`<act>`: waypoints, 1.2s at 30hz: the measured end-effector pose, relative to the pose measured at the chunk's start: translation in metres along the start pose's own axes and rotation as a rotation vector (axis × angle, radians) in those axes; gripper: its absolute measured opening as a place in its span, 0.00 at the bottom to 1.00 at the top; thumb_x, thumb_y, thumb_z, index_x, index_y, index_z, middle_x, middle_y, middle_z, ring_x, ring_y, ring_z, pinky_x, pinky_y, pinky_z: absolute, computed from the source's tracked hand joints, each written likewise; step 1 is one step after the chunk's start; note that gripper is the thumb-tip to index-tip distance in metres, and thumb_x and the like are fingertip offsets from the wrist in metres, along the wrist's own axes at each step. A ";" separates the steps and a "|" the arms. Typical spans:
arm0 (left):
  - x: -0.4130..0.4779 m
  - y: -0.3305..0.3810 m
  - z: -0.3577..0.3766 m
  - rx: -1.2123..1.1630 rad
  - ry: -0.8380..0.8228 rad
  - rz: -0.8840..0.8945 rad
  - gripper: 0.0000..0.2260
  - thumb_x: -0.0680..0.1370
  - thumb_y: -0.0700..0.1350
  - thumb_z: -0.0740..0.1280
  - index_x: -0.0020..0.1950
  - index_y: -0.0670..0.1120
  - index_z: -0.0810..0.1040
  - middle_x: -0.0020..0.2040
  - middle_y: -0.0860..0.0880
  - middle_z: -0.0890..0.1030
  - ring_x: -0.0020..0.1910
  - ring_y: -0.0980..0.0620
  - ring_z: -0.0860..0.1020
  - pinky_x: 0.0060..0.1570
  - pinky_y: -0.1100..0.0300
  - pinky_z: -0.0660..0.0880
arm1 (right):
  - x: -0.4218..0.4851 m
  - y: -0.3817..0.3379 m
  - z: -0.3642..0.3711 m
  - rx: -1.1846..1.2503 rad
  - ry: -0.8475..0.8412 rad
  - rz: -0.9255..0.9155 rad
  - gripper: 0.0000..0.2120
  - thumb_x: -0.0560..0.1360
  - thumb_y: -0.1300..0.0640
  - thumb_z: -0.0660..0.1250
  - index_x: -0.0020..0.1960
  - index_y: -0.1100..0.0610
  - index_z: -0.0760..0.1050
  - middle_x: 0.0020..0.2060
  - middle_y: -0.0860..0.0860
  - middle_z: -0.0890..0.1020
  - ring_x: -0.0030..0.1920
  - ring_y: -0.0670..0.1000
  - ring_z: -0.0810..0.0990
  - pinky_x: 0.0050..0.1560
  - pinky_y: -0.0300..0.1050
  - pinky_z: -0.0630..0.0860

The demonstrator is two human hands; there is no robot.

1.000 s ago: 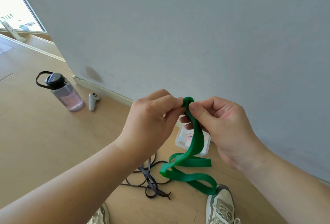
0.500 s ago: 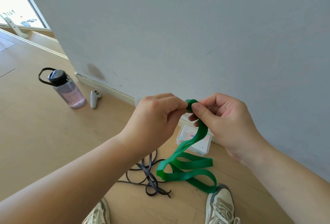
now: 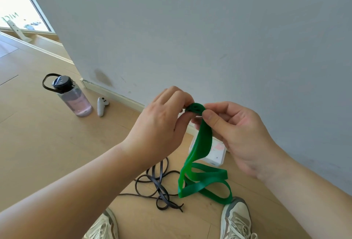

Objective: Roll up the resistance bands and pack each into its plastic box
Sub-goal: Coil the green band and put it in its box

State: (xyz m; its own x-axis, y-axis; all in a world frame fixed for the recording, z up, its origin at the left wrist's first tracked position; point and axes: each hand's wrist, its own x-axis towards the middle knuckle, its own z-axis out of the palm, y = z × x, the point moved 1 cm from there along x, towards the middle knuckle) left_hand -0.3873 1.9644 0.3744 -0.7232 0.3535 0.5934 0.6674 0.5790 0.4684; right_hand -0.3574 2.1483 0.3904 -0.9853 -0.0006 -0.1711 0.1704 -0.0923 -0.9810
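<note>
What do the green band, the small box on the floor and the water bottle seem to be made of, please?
The green band looks like rubber or latex: matte, faintly translucent, hanging in limp loops. The box seems to be hard, whitish see-through plastic with glossy edges. The bottle appears to be clear, pink-tinted plastic, glossy, with a black lid.

We see a plain, deep green band [image 3: 203, 143]. The plastic box [image 3: 219, 154] behind it is clear-white with a pink-red label. To its left lie a glossy black band [image 3: 161, 187], then a white controller [image 3: 102, 105] and a pink-tinted bottle [image 3: 76, 101] with a black lid. Below it are beige-grey shoes [image 3: 236, 219] with white laces. The floor [image 3: 47, 153] is pale woodgrain and the wall [image 3: 209, 29] grey-white.
</note>
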 end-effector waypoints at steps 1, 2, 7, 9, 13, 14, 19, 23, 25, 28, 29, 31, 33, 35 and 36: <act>0.001 0.001 0.000 0.006 0.015 -0.001 0.03 0.80 0.38 0.69 0.52 0.40 0.78 0.48 0.48 0.78 0.43 0.52 0.75 0.42 0.55 0.74 | 0.000 0.000 0.001 0.057 0.022 0.004 0.10 0.70 0.59 0.74 0.51 0.60 0.84 0.46 0.61 0.88 0.52 0.62 0.87 0.63 0.58 0.81; 0.002 0.002 -0.001 0.015 0.027 0.000 0.03 0.80 0.39 0.68 0.51 0.40 0.77 0.47 0.48 0.77 0.43 0.51 0.74 0.41 0.55 0.74 | 0.001 0.000 0.001 0.082 0.037 0.004 0.12 0.67 0.57 0.76 0.49 0.60 0.85 0.46 0.62 0.88 0.53 0.64 0.87 0.64 0.59 0.80; 0.002 0.008 0.001 0.051 0.092 0.007 0.05 0.77 0.38 0.71 0.47 0.38 0.77 0.43 0.47 0.75 0.37 0.46 0.75 0.33 0.54 0.69 | 0.002 0.001 0.005 0.100 0.044 -0.027 0.11 0.64 0.55 0.77 0.46 0.56 0.87 0.45 0.61 0.88 0.50 0.62 0.87 0.64 0.62 0.80; 0.002 0.009 0.004 0.046 0.119 0.007 0.06 0.77 0.38 0.73 0.45 0.38 0.77 0.41 0.47 0.76 0.34 0.45 0.77 0.32 0.55 0.69 | 0.003 0.001 0.005 0.103 0.062 -0.037 0.12 0.65 0.54 0.77 0.48 0.57 0.86 0.45 0.62 0.88 0.47 0.60 0.87 0.63 0.63 0.80; 0.000 0.006 0.011 -0.047 0.142 0.016 0.05 0.77 0.39 0.74 0.44 0.38 0.82 0.40 0.46 0.79 0.33 0.43 0.79 0.29 0.49 0.75 | 0.007 -0.004 0.001 0.014 0.100 -0.049 0.05 0.73 0.60 0.75 0.49 0.58 0.84 0.43 0.62 0.87 0.44 0.60 0.88 0.60 0.62 0.82; -0.001 0.006 0.012 -0.081 0.118 0.024 0.03 0.78 0.38 0.74 0.46 0.39 0.83 0.41 0.46 0.80 0.33 0.44 0.79 0.30 0.48 0.76 | 0.008 -0.006 -0.001 -0.032 0.117 -0.060 0.03 0.75 0.62 0.74 0.49 0.58 0.84 0.41 0.60 0.87 0.43 0.59 0.88 0.58 0.60 0.83; -0.003 0.002 0.012 -0.138 0.036 0.020 0.02 0.79 0.38 0.74 0.47 0.40 0.83 0.41 0.49 0.82 0.36 0.48 0.80 0.34 0.50 0.78 | 0.008 -0.014 -0.009 -0.263 0.028 -0.104 0.07 0.78 0.65 0.72 0.50 0.55 0.84 0.41 0.53 0.89 0.44 0.52 0.89 0.51 0.47 0.83; -0.003 0.004 0.005 -0.060 0.025 0.080 0.07 0.79 0.39 0.73 0.56 0.39 0.81 0.49 0.47 0.81 0.45 0.51 0.78 0.46 0.59 0.77 | 0.006 -0.018 -0.009 -0.324 -0.064 -0.112 0.08 0.78 0.66 0.71 0.54 0.55 0.83 0.46 0.52 0.89 0.49 0.51 0.88 0.56 0.49 0.84; -0.003 0.007 0.003 -0.031 0.011 0.121 0.14 0.81 0.40 0.71 0.66 0.39 0.79 0.54 0.45 0.81 0.49 0.51 0.79 0.51 0.59 0.78 | 0.004 -0.019 -0.008 -0.277 -0.107 -0.091 0.08 0.79 0.68 0.69 0.55 0.58 0.81 0.47 0.54 0.89 0.50 0.53 0.88 0.57 0.49 0.84; -0.001 0.009 0.003 0.029 0.005 0.216 0.13 0.82 0.38 0.69 0.67 0.39 0.80 0.52 0.44 0.80 0.48 0.47 0.78 0.51 0.58 0.76 | 0.002 -0.018 -0.007 -0.167 -0.141 -0.049 0.07 0.80 0.67 0.67 0.57 0.61 0.76 0.45 0.57 0.89 0.51 0.54 0.88 0.56 0.46 0.83; 0.000 0.009 0.003 0.043 0.015 0.216 0.13 0.82 0.37 0.70 0.66 0.39 0.81 0.50 0.44 0.80 0.47 0.46 0.77 0.50 0.58 0.76 | 0.002 -0.018 -0.007 -0.112 -0.141 -0.030 0.07 0.79 0.65 0.68 0.57 0.62 0.75 0.45 0.57 0.89 0.49 0.55 0.88 0.54 0.45 0.83; 0.001 0.010 0.003 0.049 0.039 0.182 0.11 0.80 0.36 0.71 0.62 0.38 0.82 0.50 0.44 0.79 0.46 0.46 0.76 0.49 0.57 0.75 | 0.002 -0.018 -0.006 0.016 -0.149 0.002 0.12 0.76 0.59 0.69 0.56 0.61 0.73 0.44 0.58 0.88 0.48 0.57 0.86 0.53 0.46 0.82; 0.002 0.012 0.004 0.029 0.048 0.141 0.09 0.80 0.36 0.71 0.59 0.38 0.81 0.51 0.44 0.79 0.48 0.46 0.75 0.48 0.55 0.76 | 0.003 -0.016 -0.003 0.106 -0.130 -0.002 0.13 0.73 0.55 0.71 0.53 0.61 0.75 0.46 0.61 0.87 0.51 0.62 0.86 0.57 0.52 0.82; 0.004 0.014 0.003 0.022 0.069 0.123 0.07 0.80 0.38 0.71 0.56 0.37 0.80 0.50 0.45 0.78 0.47 0.46 0.76 0.45 0.53 0.76 | 0.004 -0.014 -0.004 0.081 -0.063 -0.046 0.13 0.70 0.53 0.74 0.50 0.60 0.79 0.49 0.64 0.87 0.55 0.66 0.85 0.61 0.57 0.81; 0.005 0.014 0.003 0.030 0.087 0.116 0.07 0.80 0.39 0.72 0.55 0.37 0.79 0.49 0.45 0.78 0.46 0.46 0.76 0.43 0.52 0.76 | 0.004 -0.015 -0.005 0.052 -0.033 -0.071 0.14 0.68 0.53 0.75 0.49 0.60 0.80 0.49 0.64 0.87 0.55 0.66 0.85 0.63 0.59 0.80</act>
State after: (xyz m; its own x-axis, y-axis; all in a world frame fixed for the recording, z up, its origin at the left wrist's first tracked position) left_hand -0.3821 1.9761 0.3820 -0.6223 0.3556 0.6974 0.7394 0.5597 0.3743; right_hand -0.3640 2.1544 0.4036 -0.9950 -0.0251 -0.0971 0.0997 -0.1450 -0.9844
